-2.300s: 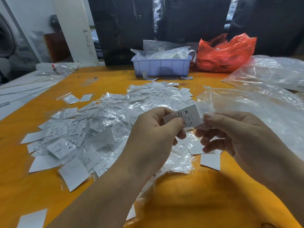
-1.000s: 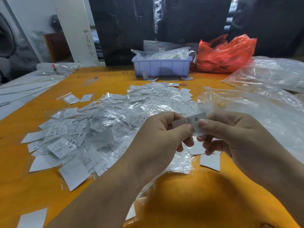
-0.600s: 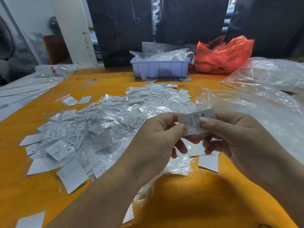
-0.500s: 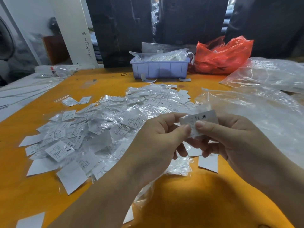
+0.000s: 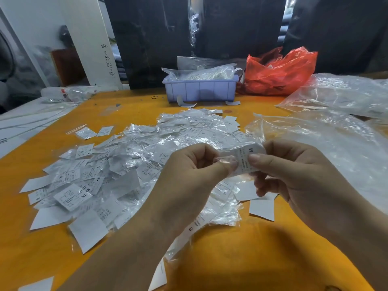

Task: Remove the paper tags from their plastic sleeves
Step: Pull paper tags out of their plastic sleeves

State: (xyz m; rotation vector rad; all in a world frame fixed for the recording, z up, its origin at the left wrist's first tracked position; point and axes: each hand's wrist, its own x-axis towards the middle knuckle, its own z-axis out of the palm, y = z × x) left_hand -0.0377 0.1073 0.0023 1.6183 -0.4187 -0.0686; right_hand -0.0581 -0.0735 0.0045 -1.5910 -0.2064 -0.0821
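Above the orange table (image 5: 241,248) I hold one white paper tag (image 5: 244,158) marked M. My right hand (image 5: 294,175) pinches the tag between thumb and fingers. My left hand (image 5: 189,177) pinches the clear plastic sleeve (image 5: 222,161) at the tag's left end. The tag sticks out of the sleeve to the right. A big pile of sleeved tags (image 5: 126,164) lies on the table behind and left of my hands. Bare white tags (image 5: 261,208) lie under my right hand.
A lilac plastic bin (image 5: 199,89) with bagged items stands at the back. A red plastic bag (image 5: 277,72) sits to its right. Large clear plastic bags (image 5: 336,131) cover the right side of the table. A white surface (image 5: 21,120) adjoins the table on the left.
My hands have pulled slightly apart. The tag has slid to the right, partly out of the sleeve that my left hand holds.
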